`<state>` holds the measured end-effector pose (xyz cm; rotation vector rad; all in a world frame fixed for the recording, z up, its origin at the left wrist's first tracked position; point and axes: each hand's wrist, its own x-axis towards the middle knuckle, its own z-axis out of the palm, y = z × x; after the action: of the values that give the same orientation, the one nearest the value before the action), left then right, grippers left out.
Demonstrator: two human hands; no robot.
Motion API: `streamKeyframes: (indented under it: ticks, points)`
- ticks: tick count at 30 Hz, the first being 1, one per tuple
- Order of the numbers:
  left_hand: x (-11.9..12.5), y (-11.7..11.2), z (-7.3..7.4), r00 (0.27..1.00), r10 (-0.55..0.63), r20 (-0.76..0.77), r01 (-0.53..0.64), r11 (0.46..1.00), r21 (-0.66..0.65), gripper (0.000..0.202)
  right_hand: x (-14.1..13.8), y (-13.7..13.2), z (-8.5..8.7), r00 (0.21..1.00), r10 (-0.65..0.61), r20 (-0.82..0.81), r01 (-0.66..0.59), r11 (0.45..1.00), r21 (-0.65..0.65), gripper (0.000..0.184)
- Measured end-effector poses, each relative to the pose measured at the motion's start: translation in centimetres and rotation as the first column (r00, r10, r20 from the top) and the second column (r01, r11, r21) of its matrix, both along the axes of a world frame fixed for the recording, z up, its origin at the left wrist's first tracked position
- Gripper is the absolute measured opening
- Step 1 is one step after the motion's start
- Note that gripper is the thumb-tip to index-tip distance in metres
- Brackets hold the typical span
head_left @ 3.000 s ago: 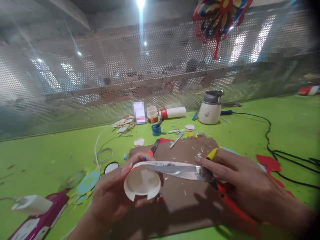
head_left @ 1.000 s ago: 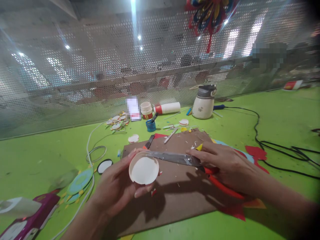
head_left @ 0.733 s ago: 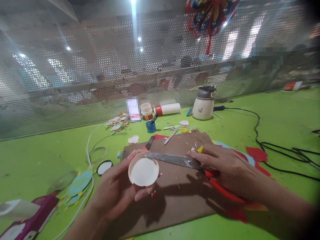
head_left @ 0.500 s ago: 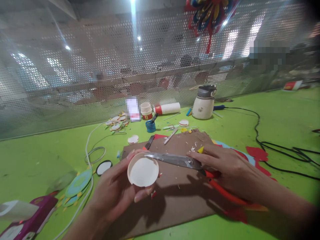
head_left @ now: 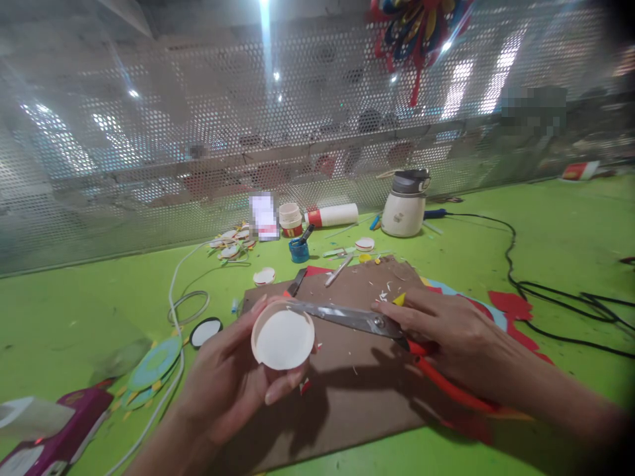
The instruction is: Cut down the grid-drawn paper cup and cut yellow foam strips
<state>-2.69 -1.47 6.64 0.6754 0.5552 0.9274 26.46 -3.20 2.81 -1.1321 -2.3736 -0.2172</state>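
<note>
**Left hand.** The left hand (head_left: 223,387) is half closed around a shallow white paper cup (head_left: 282,340). The fingers curl under and around the cup wall, with fingertips (head_left: 278,395) showing below its near edge and one fingertip at the upper left rim. The cup is held clear of the surface, its open side turned toward the camera. It sits at the fingertips of the left hand, directly left of the right hand.

**Right hand.** The right hand (head_left: 456,327) is closed on the red handles of the scissors (head_left: 352,317). The forefinger lies stretched along the top, next to the pivot. The blades point left from this hand, lie close together, and reach the upper rim of the cup. Whether the edges bite into the rim cannot be told.

**Surroundings.**
- A brown cardboard sheet (head_left: 362,396) lies beneath both hands on the green tabletop (head_left: 74,311) and carries small white scraps.
- Beyond the left hand, a utility knife (head_left: 297,281) rests on the far edge of the sheet, with a blue pot (head_left: 299,250) farther off.
- To the left of the left hand lie a black-rimmed white disc (head_left: 207,332) and a blue-green disc (head_left: 155,362).
- Red cut-outs (head_left: 510,303) and a black cable (head_left: 540,291) lie to the right of the right hand.
</note>
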Motion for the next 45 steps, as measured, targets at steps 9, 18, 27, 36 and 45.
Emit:
streamKeyframes:
  ticks: [9, 18, 27, 36, 45]
  points:
    - [0.3, 0.0, -0.2, 0.999, -0.048, 0.014, 0.048, 0.999, -0.002, 0.025, -0.2, -0.2, 0.3, 1.0, 0.011, -0.011, -0.011, 1.0, -0.016, 0.041]
    - [0.2, 0.0, -0.4, 1.0, -0.018, 0.0, 0.018, 0.999, -0.034, 0.026, -0.2, -0.2, 0.5, 1.0, -0.007, 0.002, 0.007, 1.0, 0.02, 0.041]
    - [0.5, 0.1, -0.8, 0.998, -0.054, -0.015, 0.053, 0.998, -0.044, 0.021, -0.1, -0.3, 0.6, 0.999, -0.04, 0.033, 0.041, 0.999, -0.034, 0.045]
    - [0.6, 0.1, -0.6, 0.998, -0.056, 0.006, 0.056, 0.998, -0.038, 0.019, -0.2, -0.3, 0.3, 0.999, -0.032, 0.025, 0.032, 0.999, -0.014, 0.041]
    - [0.7, -0.1, -0.3, 0.999, -0.039, 0.007, 0.04, 0.995, -0.088, 0.025, -0.1, -0.3, 0.4, 0.998, -0.038, 0.057, 0.038, 0.999, 0.008, 0.042]
